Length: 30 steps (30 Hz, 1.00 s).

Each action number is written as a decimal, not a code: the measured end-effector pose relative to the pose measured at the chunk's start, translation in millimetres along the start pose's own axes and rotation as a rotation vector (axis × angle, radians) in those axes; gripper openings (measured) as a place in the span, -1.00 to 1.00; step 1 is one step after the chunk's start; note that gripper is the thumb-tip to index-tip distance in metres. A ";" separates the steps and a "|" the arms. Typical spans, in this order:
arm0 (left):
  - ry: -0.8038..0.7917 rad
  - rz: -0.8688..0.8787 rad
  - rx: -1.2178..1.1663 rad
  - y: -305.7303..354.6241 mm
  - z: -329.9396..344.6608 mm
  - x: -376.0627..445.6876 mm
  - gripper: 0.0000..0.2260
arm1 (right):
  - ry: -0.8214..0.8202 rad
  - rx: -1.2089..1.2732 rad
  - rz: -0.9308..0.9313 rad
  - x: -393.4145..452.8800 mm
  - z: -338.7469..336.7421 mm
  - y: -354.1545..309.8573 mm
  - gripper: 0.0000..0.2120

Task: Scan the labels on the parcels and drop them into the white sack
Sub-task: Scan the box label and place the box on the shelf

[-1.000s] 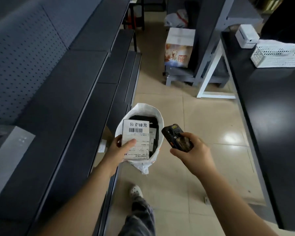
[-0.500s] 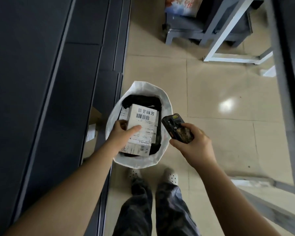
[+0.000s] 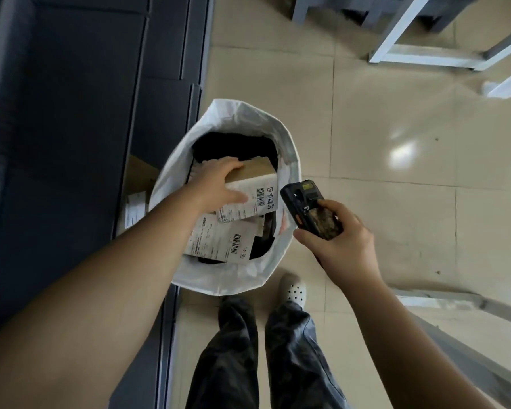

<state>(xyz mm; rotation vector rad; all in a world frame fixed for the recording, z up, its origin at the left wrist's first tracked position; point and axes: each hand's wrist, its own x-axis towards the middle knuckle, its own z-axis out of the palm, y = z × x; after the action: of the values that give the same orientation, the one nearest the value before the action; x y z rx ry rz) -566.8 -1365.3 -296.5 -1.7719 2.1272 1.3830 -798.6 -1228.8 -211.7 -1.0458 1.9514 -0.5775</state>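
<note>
The white sack [image 3: 242,278] stands open on the floor beside my feet. My left hand [image 3: 216,184] reaches into its mouth and grips a small cardboard parcel [image 3: 257,184] with a white barcode label, tilted on its side. Under it lies another labelled parcel [image 3: 219,240] on dark packages. To the right of the sack, my right hand [image 3: 340,237] holds a black handheld scanner [image 3: 310,208], its head pointing up and left towards the sack.
Dark grey shelving [image 3: 71,143] runs along the left, touching the sack. A cardboard box [image 3: 139,184] with a label sits low behind the sack. White and grey table legs [image 3: 425,54] stand at the upper right. Tiled floor [image 3: 381,143] lies to the right.
My left hand has lowered the parcel from above the sack into its mouth and turned it sideways. The view has tilted further down. The scanner hand has stayed about where it was.
</note>
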 end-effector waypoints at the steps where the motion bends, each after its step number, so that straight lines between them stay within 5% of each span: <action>1: -0.001 -0.003 0.001 0.8 1.6 6.3 -0.28 | 0.004 0.003 0.001 1.5 0.7 1.1 -0.48; 10: 0.113 0.107 0.302 -5.7 15.6 30.3 -0.47 | -0.003 0.017 0.000 8.6 7.0 9.4 -0.46; 15: 0.010 0.147 0.101 -3.1 18.2 39.0 -0.56 | 0.013 0.038 0.008 9.2 11.1 13.8 -0.47; 22: 0.325 0.130 0.266 -11.7 38.4 21.9 -0.33 | 0.031 0.028 0.002 8.9 8.5 15.0 -0.47; 30: 0.292 -0.031 0.175 -1.8 71.1 11.2 -0.40 | 0.042 0.004 -0.004 13.1 5.6 13.8 -0.46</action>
<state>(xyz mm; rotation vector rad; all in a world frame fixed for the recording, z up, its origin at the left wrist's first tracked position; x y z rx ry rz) -603.3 -1328.1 -346.3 -2.0281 2.2617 0.9451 -804.3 -1232.3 -230.4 -1.0430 1.9839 -0.6102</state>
